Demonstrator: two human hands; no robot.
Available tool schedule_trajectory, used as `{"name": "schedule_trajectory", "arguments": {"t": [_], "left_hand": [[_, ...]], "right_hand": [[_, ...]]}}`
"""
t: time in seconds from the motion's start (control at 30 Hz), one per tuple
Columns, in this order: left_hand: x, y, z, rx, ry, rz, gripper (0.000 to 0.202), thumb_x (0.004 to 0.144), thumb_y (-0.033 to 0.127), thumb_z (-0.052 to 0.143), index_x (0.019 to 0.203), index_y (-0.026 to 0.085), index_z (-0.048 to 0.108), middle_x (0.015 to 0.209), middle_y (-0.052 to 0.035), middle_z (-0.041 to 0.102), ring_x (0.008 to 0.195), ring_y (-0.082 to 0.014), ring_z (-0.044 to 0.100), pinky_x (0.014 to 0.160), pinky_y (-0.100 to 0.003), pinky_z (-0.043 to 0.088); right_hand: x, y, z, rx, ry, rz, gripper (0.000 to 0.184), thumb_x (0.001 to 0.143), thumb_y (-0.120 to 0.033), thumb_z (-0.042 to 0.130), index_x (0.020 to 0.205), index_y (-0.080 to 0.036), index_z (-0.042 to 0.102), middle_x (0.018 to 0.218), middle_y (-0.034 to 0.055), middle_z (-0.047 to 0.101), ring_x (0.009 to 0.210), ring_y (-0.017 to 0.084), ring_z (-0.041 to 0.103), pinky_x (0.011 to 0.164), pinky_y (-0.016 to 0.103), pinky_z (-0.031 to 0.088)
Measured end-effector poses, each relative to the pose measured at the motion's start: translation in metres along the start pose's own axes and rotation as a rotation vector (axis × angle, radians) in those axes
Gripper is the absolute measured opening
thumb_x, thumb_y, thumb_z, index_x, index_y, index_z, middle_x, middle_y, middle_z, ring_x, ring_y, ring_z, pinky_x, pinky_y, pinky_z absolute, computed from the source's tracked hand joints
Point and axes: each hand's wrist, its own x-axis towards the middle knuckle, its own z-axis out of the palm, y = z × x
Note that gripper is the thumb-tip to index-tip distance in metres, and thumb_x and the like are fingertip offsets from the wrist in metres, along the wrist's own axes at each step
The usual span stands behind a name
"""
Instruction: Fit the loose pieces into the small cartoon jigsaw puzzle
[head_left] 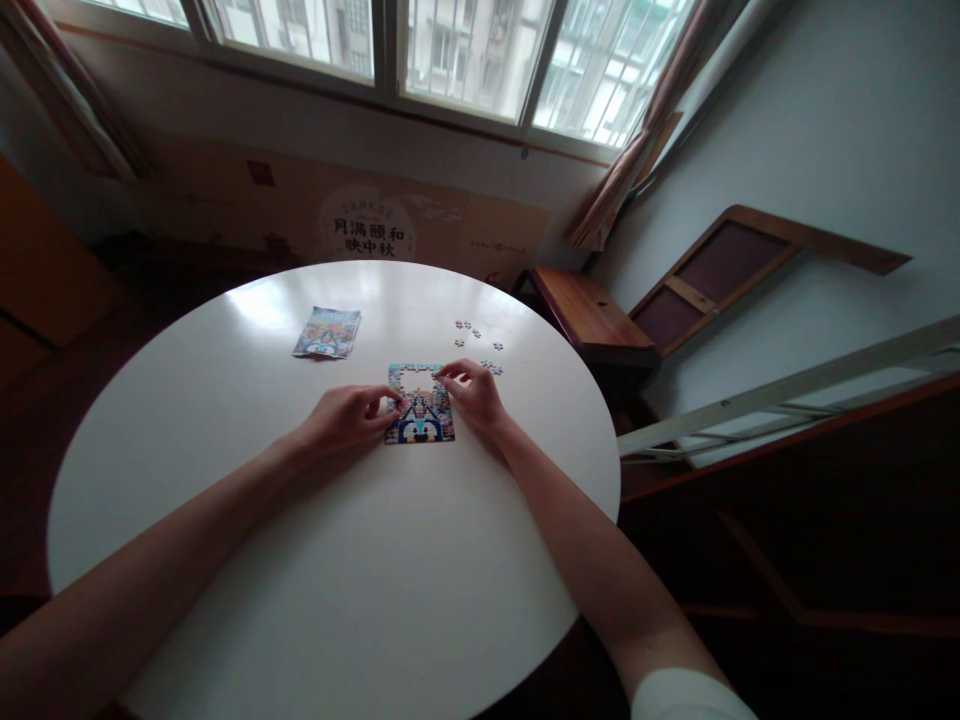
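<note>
— While both hands rested on the puzzle (420, 405) mid-table (337, 560), what did they hold?
— Left hand (346, 417) curled, fingertips pressing its edge; right hand (471, 392) pinched, possibly a piece—couldn't tell.

Glossy white table (315, 560), seemingly cardboard puzzle (420, 410)
</note>
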Motion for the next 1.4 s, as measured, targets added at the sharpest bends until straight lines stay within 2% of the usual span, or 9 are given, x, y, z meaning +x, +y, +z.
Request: {"name": "schedule_trajectory", "arguments": {"t": [0.1, 0.23, 0.33, 0.43, 0.67, 0.9, 1.13, 1.4], "left_hand": [[0.0, 0.0, 0.0, 0.003, -0.005, 0.003, 0.036, 0.085, 0.05, 0.053, 0.108, 0.028, 0.07, 0.06, 0.0039, 0.059, 0.054, -0.0103, 0.052, 0.053, -0.021, 0.028], [0.0, 0.0, -0.001, 0.012, -0.023, -0.002, 0.038, 0.085, 0.052, 0.052, 0.11, 0.028, 0.069, 0.062, 0.0042, 0.06, 0.054, -0.0102, 0.052, 0.053, -0.021, 0.028], [0.0, -0.001, 0.0, 0.011, -0.016, -0.004, 0.04, 0.085, 0.053, 0.051, 0.111, 0.028, 0.069, 0.061, 0.0042, 0.059, 0.053, -0.0102, 0.052, 0.053, -0.021, 0.028], [0.0, -0.001, 0.0, 0.014, -0.015, -0.001, 0.04, 0.086, 0.053, 0.051, 0.111, 0.028, 0.069, 0.062, 0.0037, 0.06, 0.053, -0.0104, 0.052, 0.054, -0.021, 0.028], [0.001, 0.0, -0.002, 0.021, -0.028, 0.002, 0.038, 0.086, 0.053, 0.051, 0.11, 0.03, 0.07, 0.064, 0.0034, 0.062, 0.054, -0.0106, 0.052, 0.054, -0.021, 0.03], [0.001, -0.003, 0.0, 0.027, -0.014, 0.008, 0.042, 0.088, 0.056, 0.048, 0.11, 0.029, 0.071, 0.062, 0.003, 0.06, 0.053, -0.0103, 0.051, 0.053, -0.021, 0.029], [0.001, -0.001, -0.001, 0.025, -0.01, 0.009, 0.039, 0.088, 0.054, 0.05, 0.11, 0.029, 0.071, 0.061, 0.0036, 0.059, 0.053, -0.01, 0.051, 0.053, -0.021, 0.028], [0.001, -0.001, -0.001, 0.029, -0.01, 0.009, 0.037, 0.088, 0.05, 0.05, 0.109, 0.028, 0.071, 0.062, 0.0034, 0.06, 0.054, -0.0101, 0.051, 0.053, -0.02, 0.028]], "right_hand": [[-0.003, -0.004, 0.003, -0.047, -0.032, -0.047, 0.009, 0.077, -0.019, 0.063, 0.077, -0.021, 0.071, 0.084, 0.0024, 0.071, 0.077, 0.016, 0.061, 0.078, 0.032, 0.049], [-0.004, -0.003, 0.008, -0.018, -0.058, -0.01, 0.009, 0.077, -0.019, 0.063, 0.08, -0.022, 0.071, 0.082, 0.0011, 0.072, 0.075, 0.015, 0.061, 0.077, 0.031, 0.049], [-0.003, 0.002, 0.009, 0.053, -0.045, 0.018, 0.013, 0.078, -0.024, 0.064, 0.088, -0.022, 0.072, 0.079, 0.0011, 0.071, 0.07, 0.014, 0.061, 0.072, 0.029, 0.049], [-0.002, 0.004, 0.009, 0.102, -0.02, 0.041, 0.012, 0.077, -0.026, 0.066, 0.086, -0.021, 0.072, 0.081, 0.0024, 0.072, 0.067, 0.014, 0.06, 0.068, 0.029, 0.05], [0.003, 0.0, 0.004, 0.259, 0.037, 0.06, 0.012, 0.077, -0.026, 0.066, 0.087, -0.02, 0.07, 0.084, 0.0034, 0.071, 0.076, 0.015, 0.065, 0.074, 0.031, 0.054], [0.002, 0.006, 0.004, 0.133, 0.019, 0.065, 0.013, 0.077, -0.027, 0.066, 0.085, -0.018, 0.072, 0.08, 0.0048, 0.073, 0.071, 0.015, 0.066, 0.067, 0.028, 0.052], [0.001, 0.007, 0.008, 0.112, 0.018, 0.05, 0.012, 0.077, -0.025, 0.066, 0.083, -0.018, 0.073, 0.079, 0.0042, 0.074, 0.066, 0.013, 0.063, 0.06, 0.024, 0.049], [0.0, 0.005, 0.009, 0.111, -0.007, 0.08, 0.013, 0.077, -0.021, 0.066, 0.085, -0.014, 0.074, 0.079, 0.006, 0.073, 0.064, 0.012, 0.06, 0.062, 0.026, 0.048]]}}
